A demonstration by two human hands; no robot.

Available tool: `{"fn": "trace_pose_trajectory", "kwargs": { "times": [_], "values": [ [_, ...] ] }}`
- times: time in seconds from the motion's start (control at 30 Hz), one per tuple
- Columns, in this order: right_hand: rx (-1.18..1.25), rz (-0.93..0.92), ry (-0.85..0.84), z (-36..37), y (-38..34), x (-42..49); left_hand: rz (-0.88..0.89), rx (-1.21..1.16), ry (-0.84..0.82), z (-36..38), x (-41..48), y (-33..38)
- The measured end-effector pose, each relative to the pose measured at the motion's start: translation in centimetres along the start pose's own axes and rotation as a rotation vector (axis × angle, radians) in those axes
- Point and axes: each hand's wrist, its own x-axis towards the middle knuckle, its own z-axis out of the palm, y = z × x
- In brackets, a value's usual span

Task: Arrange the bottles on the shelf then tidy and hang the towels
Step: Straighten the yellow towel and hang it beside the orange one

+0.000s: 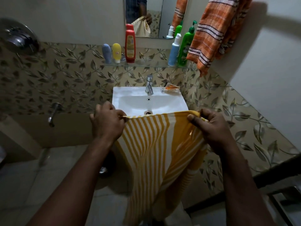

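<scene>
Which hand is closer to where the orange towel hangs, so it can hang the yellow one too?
Probably the right. The right hand pinches a top corner of the yellow striped towel on the side where the orange towel hangs. The left hand grips the other corner, farther from it.
</scene>
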Motion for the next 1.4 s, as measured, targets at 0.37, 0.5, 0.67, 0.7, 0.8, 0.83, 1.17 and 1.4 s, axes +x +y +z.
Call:
{"fn": "trace_pose_trajectory", "kwargs": {
  "times": [0.37,0.5,0.67,0.7,0.8,0.83,1.17,1.4],
  "values": [
    [-0.216,-0.115,-0.580,4.1,-2.4,-0.7,-0.440,-1.195,-0.538,-1.1,-0.3,6.3],
    [-0.252,-0.229,-0.289,4.4,-2.6,0.1,-0.252,-1.410,-0.922,-2.2,-1.9,6.8],
    [-0.189,-0.305,-0.012,4.4,-2.1,0.8,0.030,-1.166,-0.822,-0.7,-2.5,6.5],
    [-0.173,-0.282,-0.003,4.7,-1.8,0.8,0.032,-1.158,-0.741,-0.4,-2.6,6.7],
    [-0.070,-0.108,-0.013,4.0,-0.5,0.8,0.000,-1.260,-0.563,-0.4,-1.8,6.4],
    [-0.070,-0.057,-0.050,3.5,-0.1,0.6,-0.014,-1.303,-0.538,-0.6,-1.2,5.8],
    [0.010,-0.230,-0.153,3.6,-2.7,0.5,0.388,-0.729,-0.619,-4.1,-0.2,6.9],
    [0.237,-0.110,-0.138,4.1,-0.9,1.5,0.385,-0.925,-0.304,-2.3,-1.1,7.8]
  ]
}}
